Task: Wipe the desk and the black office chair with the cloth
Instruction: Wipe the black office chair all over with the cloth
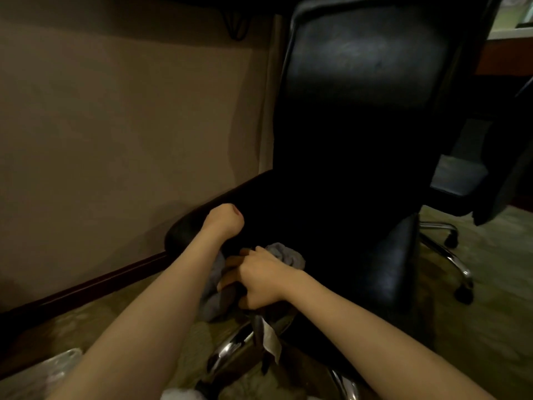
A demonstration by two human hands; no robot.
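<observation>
The black office chair [354, 116] stands close in front of me, backrest upright, seat low and dark. My left hand [223, 222] grips the seat's front left edge, fingers curled over it. My right hand [256, 277] holds the grey cloth [215, 298] bunched against the seat's front edge; part of the cloth sticks out past my knuckles and part hangs below. The desk [499, 62] shows only as a reddish edge at the upper right.
A beige wall [115, 125] with a dark baseboard runs along the left. The chair's chrome star base [230, 349] and casters spread over patterned carpet [490, 284]. A black armrest [401, 261] stands right of the seat. A dark garment hangs at right.
</observation>
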